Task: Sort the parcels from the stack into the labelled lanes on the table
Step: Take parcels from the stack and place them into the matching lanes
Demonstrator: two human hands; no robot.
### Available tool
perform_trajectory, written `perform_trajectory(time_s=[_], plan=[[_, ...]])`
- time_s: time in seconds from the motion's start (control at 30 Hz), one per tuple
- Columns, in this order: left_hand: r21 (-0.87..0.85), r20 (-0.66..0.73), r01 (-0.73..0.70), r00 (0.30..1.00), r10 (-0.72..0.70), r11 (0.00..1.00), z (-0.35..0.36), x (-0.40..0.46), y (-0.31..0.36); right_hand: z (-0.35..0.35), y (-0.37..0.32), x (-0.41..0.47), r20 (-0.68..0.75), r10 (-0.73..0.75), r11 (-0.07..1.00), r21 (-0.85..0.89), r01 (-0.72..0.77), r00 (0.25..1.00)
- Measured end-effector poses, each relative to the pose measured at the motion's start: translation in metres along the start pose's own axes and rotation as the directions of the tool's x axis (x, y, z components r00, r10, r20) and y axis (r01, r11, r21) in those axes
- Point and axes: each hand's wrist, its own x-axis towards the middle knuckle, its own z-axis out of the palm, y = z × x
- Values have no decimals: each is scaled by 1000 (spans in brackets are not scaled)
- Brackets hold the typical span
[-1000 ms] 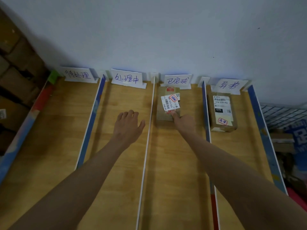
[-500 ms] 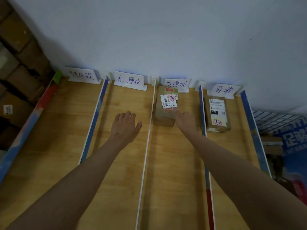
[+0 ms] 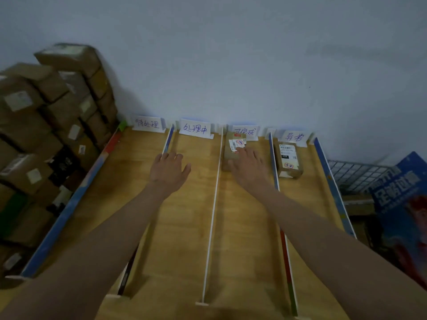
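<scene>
Our right hand rests flat, released, on the parcel; our left hand hovers released. We lift away cleanly, leaving it square.

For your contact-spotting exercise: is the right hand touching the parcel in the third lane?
Touching. The head view shows the right hand lying flat on the parcel, fingers overlapping its top with no gap.

In front of me is a plain pale wall, lit dimly. The wooden tabletop stands against it. To my right I see a wire rack and a blue printed board beside it.
</scene>
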Motion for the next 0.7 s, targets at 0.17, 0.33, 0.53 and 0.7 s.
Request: perform_trajectory(time_s=[0.17,0.33,0.53,0.7], plan=[[26,-35,22,999,-22,999,-32,-75,-34,-16,-49,-54,0,-51,998,-20,51,999],[27,-68,103,993,-101,994,-60,-138,-79,-32,-104,-89,11,-134,991,2,134,991],[30,-114,186,977,-182,982,-92,-187,-141,-41,-174,-103,5,-219,976,9,219,976],[14,-140,274,953,-270,962,-109,-213,-200,-35,-234,-98,18,-277,960,47,276,961]])
